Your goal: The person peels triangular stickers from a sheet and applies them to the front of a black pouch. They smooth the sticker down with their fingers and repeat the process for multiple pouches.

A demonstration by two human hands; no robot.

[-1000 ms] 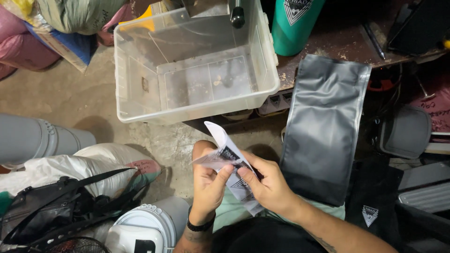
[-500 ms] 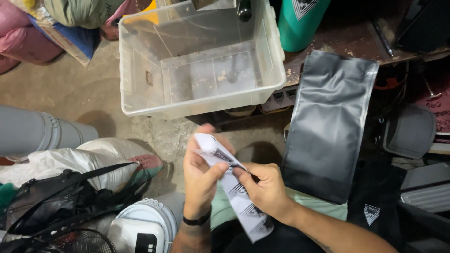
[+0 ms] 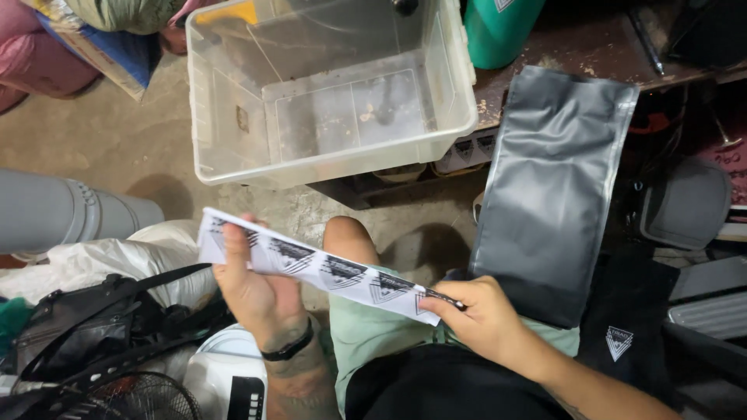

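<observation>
While the left hand [image 3: 261,292] and the right hand [image 3: 475,315] keep their fingers clamped on the two ends of the white sticker strip [image 3: 327,268], stretched above the knee, a hard pull could probably tear it.

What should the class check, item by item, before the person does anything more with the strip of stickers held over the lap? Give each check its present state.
1. Left hand grips one end of the sticker strip: ok.
2. Right hand pinches the other end: ok.
3. Strip stretched out flat between the hands, not curled: ok.
4. Grey pouch lying within reach by the right hand: ok.
5. Clear plastic bin free of clutter: ok, only a few crumbs at the bottom.
6. A sticker already peeled loose from the backing: cannot tell.
</observation>
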